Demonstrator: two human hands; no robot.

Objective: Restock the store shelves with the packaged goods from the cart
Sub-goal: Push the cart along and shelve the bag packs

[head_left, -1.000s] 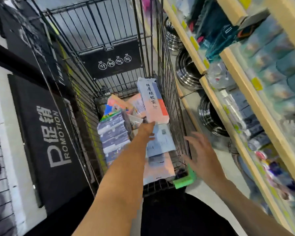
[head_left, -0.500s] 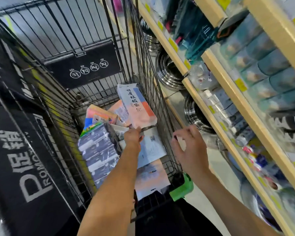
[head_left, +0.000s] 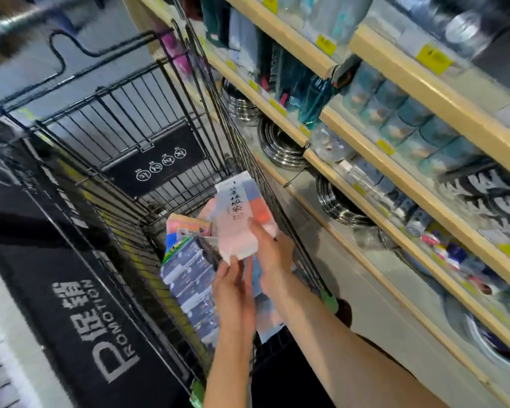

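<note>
1. Reaching into the black wire cart (head_left: 106, 184), both hands are seen on one flat white packet (head_left: 242, 219) printed with dark characters and blue and orange blocks.
2. The packet is held above the other goods in the cart, close to the cart's right wire wall, tilted with its top end away from the person.
3. The packet's lower corner is pinched by the left hand (head_left: 233, 293), thumb and fingertips closed narrowly on the edge.
4. The packet's right side is gripped by the right hand (head_left: 273, 254), with the thumb laid across the front face; the fingers behind it are hidden.
5. Beneath the packet, a stack of blue-grey wrapped packs (head_left: 189, 287) is seen lying along the cart's left side, with pink and orange packets (head_left: 186, 223) behind it.
6. To the right of the cart, wooden shelves (head_left: 374, 148) with yellow price tags are seen, carrying steel bowls (head_left: 280, 145) and teal cylindrical packs (head_left: 407, 119).
7. A black mat (head_left: 80, 325) marked "PROMOTION" is seen left of the cart.
</note>
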